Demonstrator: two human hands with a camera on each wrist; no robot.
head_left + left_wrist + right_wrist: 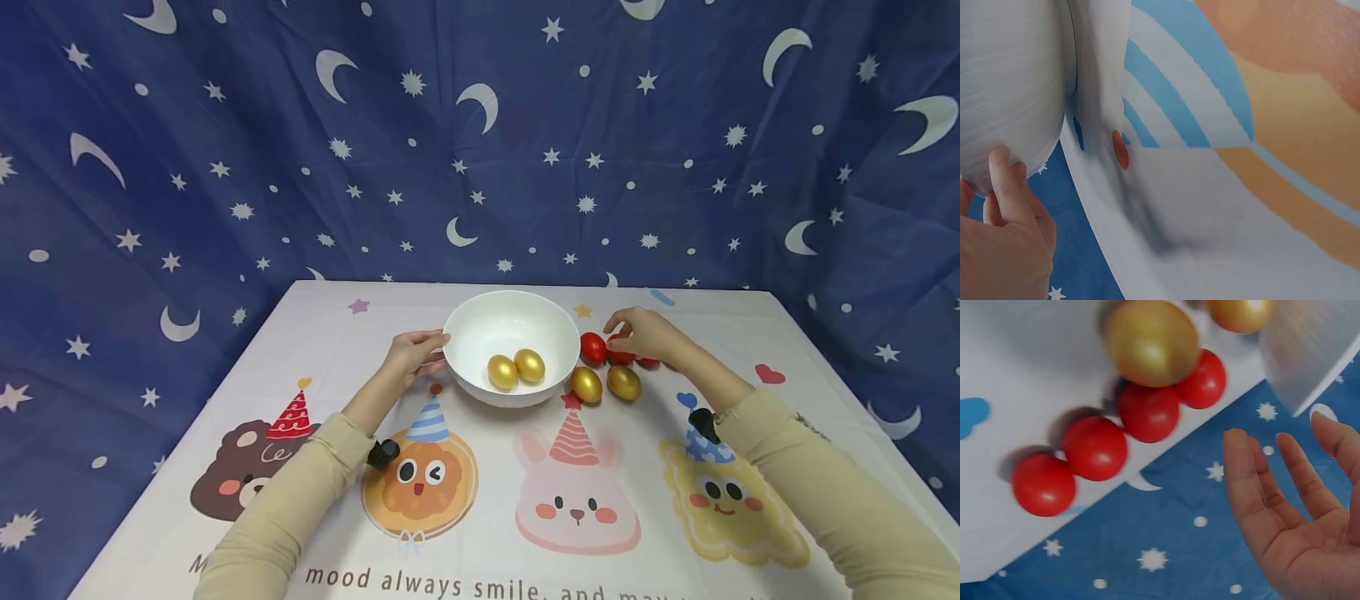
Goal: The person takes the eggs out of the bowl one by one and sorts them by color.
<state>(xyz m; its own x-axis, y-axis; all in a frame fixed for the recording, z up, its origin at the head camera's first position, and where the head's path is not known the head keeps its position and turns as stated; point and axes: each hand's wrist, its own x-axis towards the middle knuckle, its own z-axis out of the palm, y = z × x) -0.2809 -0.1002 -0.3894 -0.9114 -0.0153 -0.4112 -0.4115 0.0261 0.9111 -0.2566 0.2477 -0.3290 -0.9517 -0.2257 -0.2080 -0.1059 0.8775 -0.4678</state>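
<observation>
A white bowl [480,398] stands near the back of the table, with two gold eggs [529,366] lying in it. My left hand [412,354] grips the bowl's left side, thumb at the rim and fingers against the outer wall; the left wrist view shows those fingers [1010,187] on the wall. To the right of the bowl, my right hand [647,333] hovers over a row of red eggs [592,349], partly covering them. In the right wrist view its fingers [1244,481] are spread and slightly bent, holding nothing. Two more gold eggs [624,383] lie before the red ones.
A white tablecloth [487,500] printed with cartoon animals and lettering covers the table. Behind the back edge hangs a dark blue curtain [420,167] with moons and stars. In the right wrist view several red eggs [1095,449] form a line near the table edge.
</observation>
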